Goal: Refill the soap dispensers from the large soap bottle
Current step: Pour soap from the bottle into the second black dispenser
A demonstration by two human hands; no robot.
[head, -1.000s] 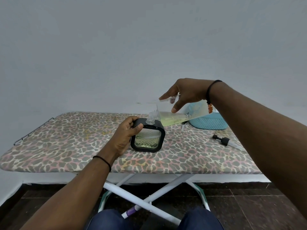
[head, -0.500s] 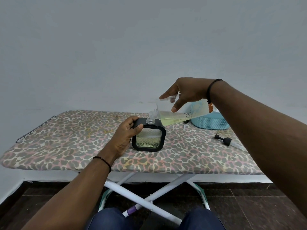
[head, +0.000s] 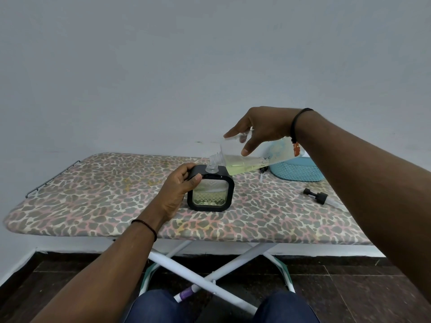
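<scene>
My right hand [head: 263,127] grips the tilted soap bottle [head: 254,159], mouth at the dispenser [head: 211,188] neck; my left hand [head: 178,190] clasps the dispenser

Right hand [head: 263,127] tips the soap bottle [head: 247,163] into the dispenser [head: 211,191] gripped by left hand [head: 178,188].

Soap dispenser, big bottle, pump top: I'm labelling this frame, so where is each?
soap dispenser [head: 211,194], head view, patterned front window.
big bottle [head: 242,165], head view, tilted body with yellow soap.
pump top [head: 315,195], head view, black collar.
</scene>
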